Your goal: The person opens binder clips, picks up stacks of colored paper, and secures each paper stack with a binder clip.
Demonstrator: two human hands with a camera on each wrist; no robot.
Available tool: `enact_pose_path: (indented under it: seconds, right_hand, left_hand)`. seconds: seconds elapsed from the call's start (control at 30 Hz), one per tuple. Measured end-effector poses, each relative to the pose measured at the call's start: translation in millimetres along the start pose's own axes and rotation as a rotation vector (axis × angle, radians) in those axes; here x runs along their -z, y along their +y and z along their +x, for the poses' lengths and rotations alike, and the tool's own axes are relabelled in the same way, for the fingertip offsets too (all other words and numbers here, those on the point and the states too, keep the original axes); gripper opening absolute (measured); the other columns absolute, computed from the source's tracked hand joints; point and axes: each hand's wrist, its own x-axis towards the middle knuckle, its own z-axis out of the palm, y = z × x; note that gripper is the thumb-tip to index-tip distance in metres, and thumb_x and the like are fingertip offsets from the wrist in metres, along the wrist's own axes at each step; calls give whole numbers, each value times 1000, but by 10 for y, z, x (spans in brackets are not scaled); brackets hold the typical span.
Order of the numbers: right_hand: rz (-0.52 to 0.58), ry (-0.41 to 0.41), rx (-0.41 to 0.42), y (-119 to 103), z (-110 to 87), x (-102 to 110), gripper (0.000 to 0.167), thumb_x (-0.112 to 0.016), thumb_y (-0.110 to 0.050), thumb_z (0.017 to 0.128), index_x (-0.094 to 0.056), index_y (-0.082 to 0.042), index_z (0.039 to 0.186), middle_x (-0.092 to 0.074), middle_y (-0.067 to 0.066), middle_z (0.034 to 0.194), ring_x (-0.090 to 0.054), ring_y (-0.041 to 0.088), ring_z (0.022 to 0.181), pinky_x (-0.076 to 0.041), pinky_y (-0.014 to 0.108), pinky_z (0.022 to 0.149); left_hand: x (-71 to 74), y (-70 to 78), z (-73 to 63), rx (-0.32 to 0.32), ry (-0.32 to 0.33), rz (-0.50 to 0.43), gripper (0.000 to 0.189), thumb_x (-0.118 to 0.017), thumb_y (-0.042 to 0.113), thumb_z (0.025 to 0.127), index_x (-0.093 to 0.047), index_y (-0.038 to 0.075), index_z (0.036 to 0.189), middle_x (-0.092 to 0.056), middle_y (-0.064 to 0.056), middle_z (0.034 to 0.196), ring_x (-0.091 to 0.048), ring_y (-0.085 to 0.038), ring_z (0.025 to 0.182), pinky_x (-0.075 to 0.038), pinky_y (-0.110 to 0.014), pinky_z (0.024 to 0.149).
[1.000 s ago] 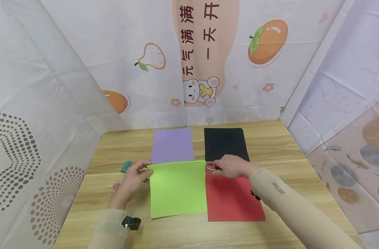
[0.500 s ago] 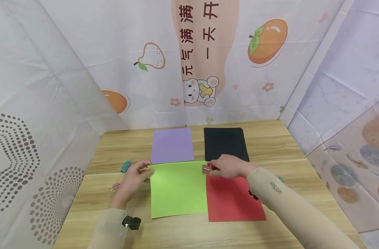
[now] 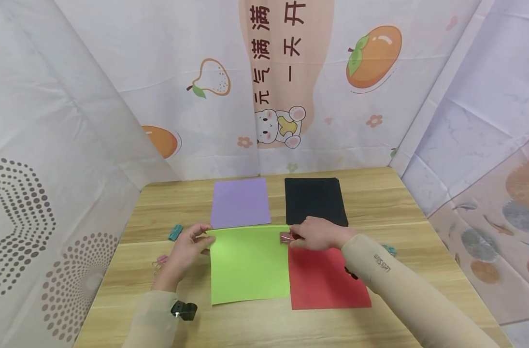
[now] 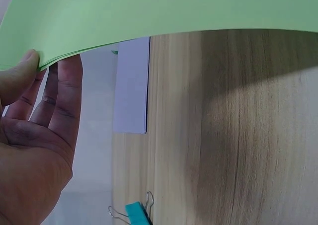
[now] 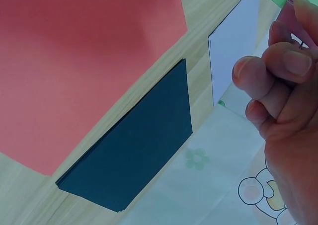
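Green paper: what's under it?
Fingers of the left hand are under one corner of the green paper; shadowed wooden tabletop shows along its raised edge. Whatever lies farther beneath is covered.

Four colours of paper (image 3: 250,270) over the worktop (image 3: 247,326), two teal clips (image 3: 175,232) toward its side edges, two visible pink clips (image 3: 286,238)
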Motion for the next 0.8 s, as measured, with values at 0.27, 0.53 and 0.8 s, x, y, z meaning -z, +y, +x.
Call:
enact_pose_path:
  seconds: [0.27, 0.53, 0.8]
  right_hand:
    - [-32, 3, -9, -13, 9, -3, 21, -66, -35, 99, -59, -18, 89, -53, -10, 64, -47, 7, 59, -43, 28, 64]
    - [-26, -13, -21, -42, -3, 13, 21, -63, -38, 100, -62, -17, 95, -56, -11, 69, -51, 10, 63, -44, 30, 66]
    - [-5, -25, -26, -52, -11, 21, 22, -63, -38, 100, -64, -16, 100, -58, -12, 70, -52, 9, 61, -45, 30, 68]
  left_hand:
    - [4, -31, 9, 2, 3, 15, 25, -64, 8, 101, -61, 4, 125, -54, -12, 126, -65, -15, 94, -61, -36, 78]
    - [-2, -46, 1, -20, 5, -18, 22, -62, 5, 101, -61, 4, 123, -54, -13, 124, -67, -19, 91, -61, -49, 81]
    - [-11, -40, -5, -14, 10, -18, 22, -63, 5, 101, -61, 3, 122, -54, -13, 120, -67, -19, 89, -61, -47, 80]
